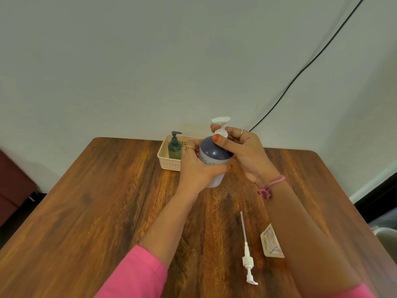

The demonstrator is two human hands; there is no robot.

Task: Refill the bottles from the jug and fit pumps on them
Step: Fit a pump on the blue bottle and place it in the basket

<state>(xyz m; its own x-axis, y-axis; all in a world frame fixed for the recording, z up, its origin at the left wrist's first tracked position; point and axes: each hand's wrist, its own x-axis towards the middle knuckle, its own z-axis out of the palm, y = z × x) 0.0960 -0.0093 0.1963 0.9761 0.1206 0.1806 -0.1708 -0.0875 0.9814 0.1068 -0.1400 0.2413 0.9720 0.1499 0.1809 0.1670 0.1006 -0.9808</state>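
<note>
A blue-and-white bottle [213, 155] stands near the middle of the wooden table [96, 201]. My left hand [196, 168] grips its body from the left side. My right hand [240, 151] pinches the collar of the white pump [221, 125] that sits on the bottle's neck, its head raised. A second white pump [247, 254] with a long tube lies loose on the table at the front right. A small green bottle [175, 147] with a dark pump stands in a cream basket [166, 162] behind. No jug is in view.
A flat packet [271, 244] lies on the table beside my right forearm, partly hidden by it. A black cable [300, 69] runs down the wall behind the table. A dark cabinet [12, 186] stands at the far left.
</note>
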